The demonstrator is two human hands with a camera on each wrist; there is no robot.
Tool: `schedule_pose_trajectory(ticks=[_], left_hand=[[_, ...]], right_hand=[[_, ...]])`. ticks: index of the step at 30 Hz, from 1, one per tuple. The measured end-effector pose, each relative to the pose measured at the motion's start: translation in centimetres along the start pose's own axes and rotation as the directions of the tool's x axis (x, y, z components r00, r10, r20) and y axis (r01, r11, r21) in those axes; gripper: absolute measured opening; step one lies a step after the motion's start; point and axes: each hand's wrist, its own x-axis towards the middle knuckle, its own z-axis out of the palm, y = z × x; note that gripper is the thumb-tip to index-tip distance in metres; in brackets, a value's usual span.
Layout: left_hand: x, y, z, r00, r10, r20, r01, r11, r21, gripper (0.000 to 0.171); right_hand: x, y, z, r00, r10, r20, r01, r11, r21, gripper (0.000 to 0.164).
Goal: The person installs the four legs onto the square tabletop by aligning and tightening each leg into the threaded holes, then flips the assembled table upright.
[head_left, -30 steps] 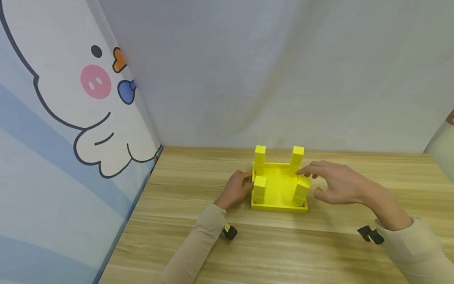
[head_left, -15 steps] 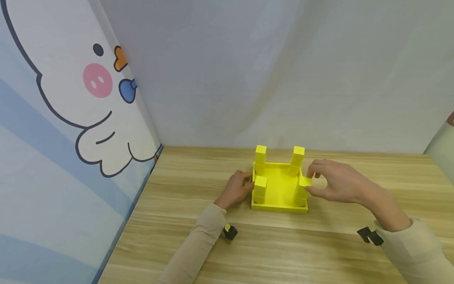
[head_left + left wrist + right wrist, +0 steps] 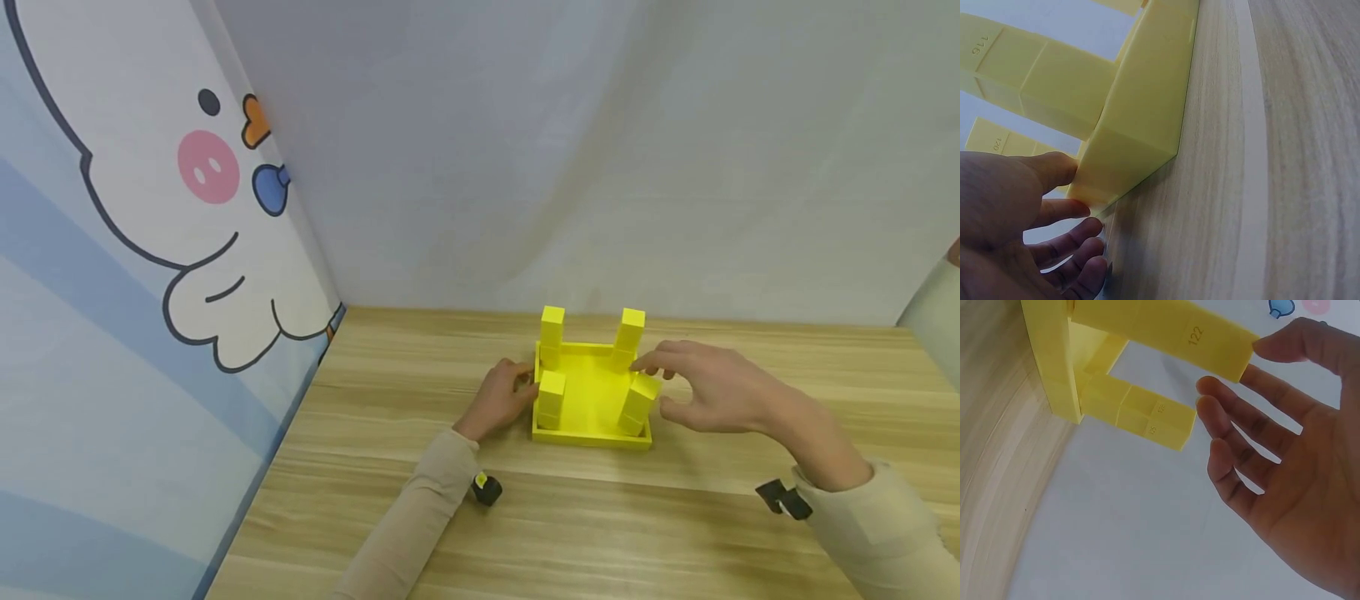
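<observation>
A shallow yellow tray [image 3: 592, 441] holds a column of stacked yellow blocks at each corner. My left hand [image 3: 499, 400] grips the tray's left wall with thumb and index finger. In the left wrist view its other fingers [image 3: 1089, 275] hang curled beside the tray corner. My right hand [image 3: 716, 387] is around the front right column [image 3: 639, 404], thumb and fingers spread apart. That column leans slightly outward. In the right wrist view the thumb [image 3: 1272, 349] is at the top end of the block column marked 122 [image 3: 1210, 337]; the fingers lie loosely bent beyond it.
The other columns stand at back left [image 3: 552, 337], back right [image 3: 628, 337] and front left [image 3: 551, 400]. A wooden table [image 3: 420, 350] carries the tray. Behind rises a grey wall [image 3: 480, 150]; a cartoon-printed panel [image 3: 127, 250] borders the left.
Half a second ago my right thumb and fingers pinched the front right column; now they have spread, the index finger reaching left behind it. The column leans more. My left hand stays put.
</observation>
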Motion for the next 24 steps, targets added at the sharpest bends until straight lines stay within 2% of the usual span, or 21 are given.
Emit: schedule_pose_trajectory(ticks=[9, 16, 24], left_hand=[[0.4, -0.06, 0.18, 1.0, -0.006, -0.015, 0.006, 1.0, -0.001, 0.04], [0.41, -0.09, 0.07, 1.0, -0.001, -0.012, 0.001, 1.0, -0.005, 0.04], [0.42, -0.13, 0.1, 1.0, -0.005, -0.008, 0.005, 1.0, -0.004, 0.04]], right_hand=[[0.47, 0.71, 0.21, 0.999, 0.001, -0.049, -0.003, 1.0, -0.03, 0.021], [0.53, 0.61, 0.14, 0.998, 0.055, -0.034, -0.057, 0.997, -0.047, 0.026], [0.38, 0.48, 0.0, 1.0, 0.019, 0.01, -0.019, 1.0, -0.007, 0.043]])
